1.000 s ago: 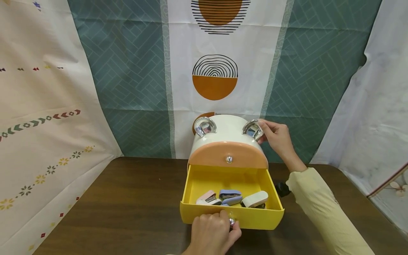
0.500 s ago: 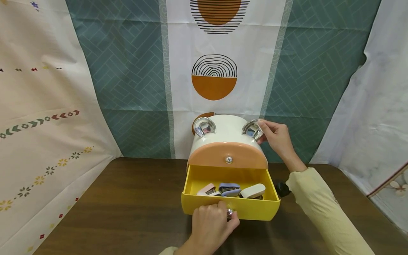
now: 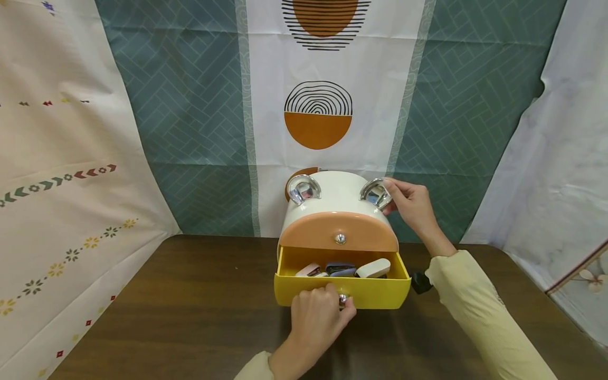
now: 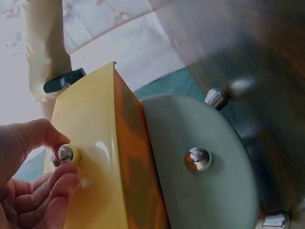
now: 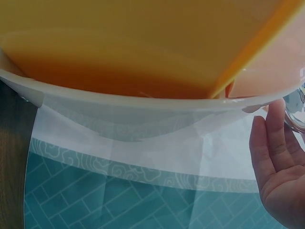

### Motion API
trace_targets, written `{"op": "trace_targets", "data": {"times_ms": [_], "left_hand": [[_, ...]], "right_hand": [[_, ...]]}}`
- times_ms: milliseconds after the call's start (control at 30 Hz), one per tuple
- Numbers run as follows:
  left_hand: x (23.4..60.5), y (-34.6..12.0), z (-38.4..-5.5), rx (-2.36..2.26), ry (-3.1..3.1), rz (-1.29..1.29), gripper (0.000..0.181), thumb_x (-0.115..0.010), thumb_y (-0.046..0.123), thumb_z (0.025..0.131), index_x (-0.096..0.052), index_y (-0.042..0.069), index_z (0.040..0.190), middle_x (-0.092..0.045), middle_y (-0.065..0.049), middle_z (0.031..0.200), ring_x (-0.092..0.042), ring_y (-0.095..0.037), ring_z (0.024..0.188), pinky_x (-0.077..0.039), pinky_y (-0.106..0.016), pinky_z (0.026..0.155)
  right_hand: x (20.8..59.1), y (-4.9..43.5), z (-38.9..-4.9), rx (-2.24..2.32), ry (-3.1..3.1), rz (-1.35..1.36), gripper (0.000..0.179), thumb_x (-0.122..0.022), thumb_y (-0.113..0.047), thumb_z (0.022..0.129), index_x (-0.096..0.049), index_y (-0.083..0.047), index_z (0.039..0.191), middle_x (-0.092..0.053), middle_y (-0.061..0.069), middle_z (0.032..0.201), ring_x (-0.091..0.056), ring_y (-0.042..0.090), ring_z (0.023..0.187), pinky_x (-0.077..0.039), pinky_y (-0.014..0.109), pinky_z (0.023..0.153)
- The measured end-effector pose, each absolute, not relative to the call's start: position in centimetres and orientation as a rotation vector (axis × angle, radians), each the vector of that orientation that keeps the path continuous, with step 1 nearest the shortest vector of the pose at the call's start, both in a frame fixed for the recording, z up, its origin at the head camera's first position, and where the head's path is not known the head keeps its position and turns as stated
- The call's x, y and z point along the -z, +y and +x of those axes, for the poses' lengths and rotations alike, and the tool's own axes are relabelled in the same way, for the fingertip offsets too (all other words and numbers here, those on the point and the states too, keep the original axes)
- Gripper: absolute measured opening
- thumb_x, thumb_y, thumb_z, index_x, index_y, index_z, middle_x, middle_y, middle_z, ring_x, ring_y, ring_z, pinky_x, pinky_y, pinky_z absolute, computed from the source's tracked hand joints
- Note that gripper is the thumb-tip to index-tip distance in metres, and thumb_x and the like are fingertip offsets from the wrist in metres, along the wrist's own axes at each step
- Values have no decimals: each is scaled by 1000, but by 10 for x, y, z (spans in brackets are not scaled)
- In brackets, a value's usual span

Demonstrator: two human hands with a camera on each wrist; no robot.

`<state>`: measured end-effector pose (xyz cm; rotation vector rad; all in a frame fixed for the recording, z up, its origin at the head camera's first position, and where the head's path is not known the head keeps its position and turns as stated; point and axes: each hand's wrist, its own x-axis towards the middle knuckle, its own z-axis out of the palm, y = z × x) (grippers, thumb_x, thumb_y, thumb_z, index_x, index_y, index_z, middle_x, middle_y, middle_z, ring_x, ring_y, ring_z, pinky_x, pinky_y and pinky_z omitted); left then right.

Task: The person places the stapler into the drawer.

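Observation:
A small rounded white cabinet (image 3: 343, 191) has its yellow drawer (image 3: 380, 294) partly out. My left hand (image 3: 314, 312) pinches the round silver knob (image 4: 66, 153) on that drawer's front, thumb on one side and curled fingers on the other. Inside lie a pink stapler (image 3: 310, 269), a blue stapler (image 3: 340, 270) and a white stapler (image 3: 373, 268), partly hidden by the drawer front. My right hand (image 3: 412, 207) grips the right silver ear-shaped ring (image 3: 366, 189) on top of the cabinet. In the right wrist view its fingers (image 5: 272, 138) touch the ring's edge.
Above the yellow drawer is a closed orange drawer front (image 3: 309, 230); below it, a grey-green front (image 4: 176, 143). Silver feet (image 4: 217, 98) support the cabinet. It stands on a dark wooden table (image 3: 204, 301) near a patterned curtain (image 3: 199, 132). A black object (image 3: 420, 283) sits by the right sleeve.
My left hand has moved away from me with the knob, and the yellow drawer has slid further into the cabinet. The staplers moved inward with it. My right hand has stayed on the ring.

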<state>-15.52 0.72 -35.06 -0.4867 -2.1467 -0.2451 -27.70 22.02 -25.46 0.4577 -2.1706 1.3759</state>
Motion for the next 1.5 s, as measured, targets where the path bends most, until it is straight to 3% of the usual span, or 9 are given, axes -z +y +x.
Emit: {"op": "trace_targets", "data": {"times_ms": [300, 767, 1067, 1367, 1500], "left_hand": [[350, 7, -169, 243, -2216, -464, 46, -67, 35, 64, -29, 17, 46, -18, 8, 43, -17, -6, 37, -12, -19, 35], [349, 11, -189, 252, -2213, -445, 47, -66, 34, 66, -28, 17, 46, -18, 7, 44, -19, -8, 36, -11, -20, 35], [348, 12, -200, 292, -2218, -454, 45, -64, 31, 69, -27, 17, 47, -16, 7, 45, -17, -7, 38, -12, -19, 35], [349, 14, -208, 288, -2215, -423, 45, -65, 32, 68, -28, 17, 46, -18, 7, 44, -23, -9, 34, -15, -21, 33], [349, 14, -210, 293, -2214, -419, 45, -65, 31, 67, -29, 17, 45, -18, 7, 44, -23, -9, 35, -17, -22, 33]], "right_hand": [[253, 219, -276, -1380, -2172, 444, 38, -54, -27, 91, -61, 1, 116, -59, -10, 63, -58, 9, 48, -50, 18, 57], [254, 220, -278, -1368, -2189, 423, 41, -53, -28, 91, -59, 3, 117, -59, -12, 62, -58, 8, 49, -49, 18, 56], [253, 219, -277, -1420, -2154, 448, 35, -54, -22, 91, -60, 4, 115, -59, -12, 61, -58, 10, 47, -50, 19, 55], [237, 206, -256, -1403, -2169, 447, 32, -52, -11, 92, -58, 10, 114, -61, 2, 63, -58, 11, 47, -50, 18, 56], [238, 206, -257, -1407, -2161, 460, 32, -52, -11, 92, -57, 11, 114, -59, -8, 61, -57, 10, 46, -49, 18, 55]]}}
